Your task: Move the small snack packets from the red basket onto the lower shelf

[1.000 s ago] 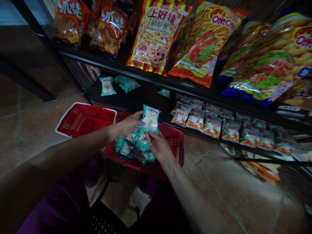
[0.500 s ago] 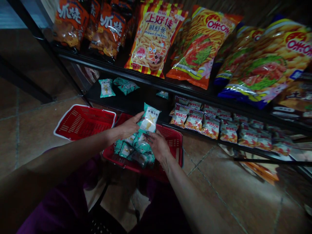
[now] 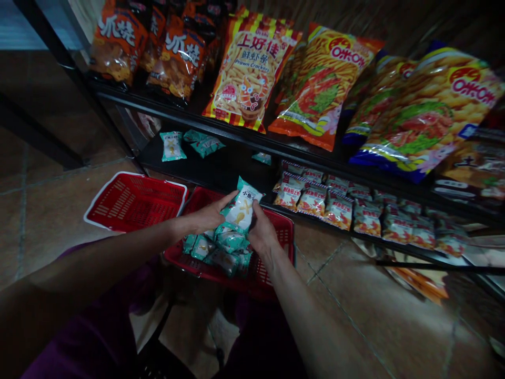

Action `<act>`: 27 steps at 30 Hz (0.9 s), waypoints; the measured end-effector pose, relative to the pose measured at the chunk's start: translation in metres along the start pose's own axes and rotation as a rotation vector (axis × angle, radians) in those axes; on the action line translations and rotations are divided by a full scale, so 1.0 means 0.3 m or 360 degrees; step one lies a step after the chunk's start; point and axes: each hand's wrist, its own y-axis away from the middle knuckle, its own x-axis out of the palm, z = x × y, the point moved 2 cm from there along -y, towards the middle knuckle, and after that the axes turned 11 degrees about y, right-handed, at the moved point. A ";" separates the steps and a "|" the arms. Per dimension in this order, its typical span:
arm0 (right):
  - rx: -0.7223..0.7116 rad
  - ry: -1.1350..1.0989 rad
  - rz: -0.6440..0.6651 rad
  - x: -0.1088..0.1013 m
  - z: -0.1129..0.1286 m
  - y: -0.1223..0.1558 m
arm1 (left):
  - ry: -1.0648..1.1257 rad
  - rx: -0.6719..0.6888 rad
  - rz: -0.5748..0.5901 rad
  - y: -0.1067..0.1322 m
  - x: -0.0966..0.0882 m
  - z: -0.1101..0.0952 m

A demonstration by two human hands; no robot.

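A teal-and-white snack packet [image 3: 241, 206] is held between my two hands, tilted, above a red shopping basket [image 3: 284, 231]. My left hand [image 3: 211, 215] grips its left edge, the index finger lying along its upper side. On the other side my right hand [image 3: 261, 229] closes on it, thumb at the upper right edge. Beneath them, several more teal packets [image 3: 226, 259] lie heaped in the basket. On the lower black shelf just beyond, another teal packet [image 3: 172, 146] stands at the left, and more teal packets [image 3: 204, 143] lie beside it.
A second red basket [image 3: 138, 200] with a white rim stands to the left on the tiled floor. Rows of small red-and-white packets [image 3: 338, 211] fill the lower shelf's right part. Large snack bags [image 3: 252, 73] line the upper shelf, whose black edge [image 3: 165, 109] juts above the lower one.
My right hand has moved up from the heaped packets to the right side of the held packet. That packet has come slightly lower and tilted more. The view has shifted a little.
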 end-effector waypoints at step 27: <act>0.0208 0.0096 0.0019 0.034 -0.035 0.015 | 0.0139 0.0055 -0.0923 -0.088 -0.109 -0.035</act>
